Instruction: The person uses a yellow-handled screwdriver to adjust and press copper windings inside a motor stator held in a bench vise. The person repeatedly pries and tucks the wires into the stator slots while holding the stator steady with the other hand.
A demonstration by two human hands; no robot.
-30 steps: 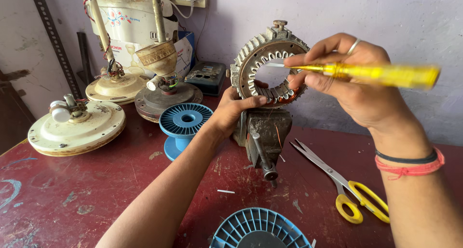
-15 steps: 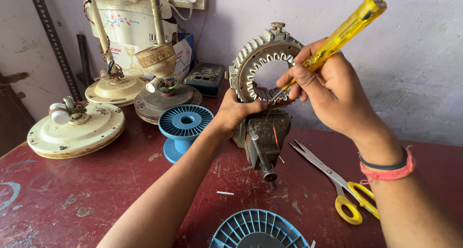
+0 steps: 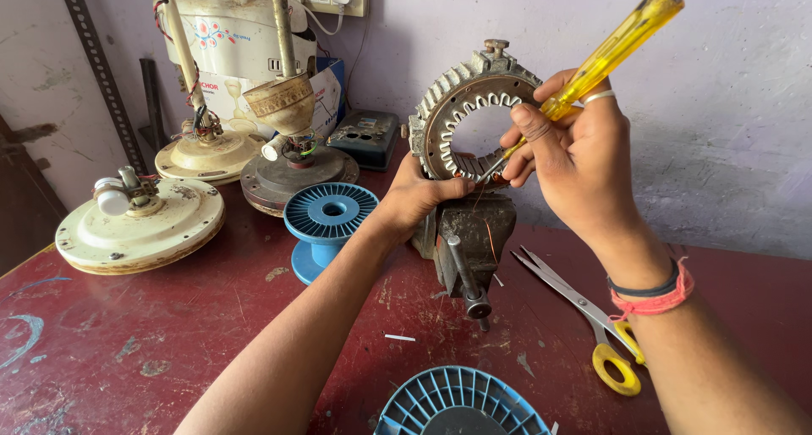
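The right hand (image 3: 584, 156) pinches a yellow-handled screwdriver (image 3: 592, 63) like a pen, tip in the slots of the round grey metal stator ring (image 3: 461, 105), clamped upright in a dark bench vise (image 3: 465, 232), while the left hand (image 3: 423, 194) grips its lower rim to steady it.

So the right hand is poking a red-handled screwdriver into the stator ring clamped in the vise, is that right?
Not quite: the head view shows the screwdriver handle is yellow, not red. The right hand does hold it into the stator ring clamped in the vise.

Blue spool (image 3: 330, 217), yellow-handled scissors (image 3: 592, 325), cream fan housing (image 3: 139, 228), perhaps a meter (image 3: 365, 136)
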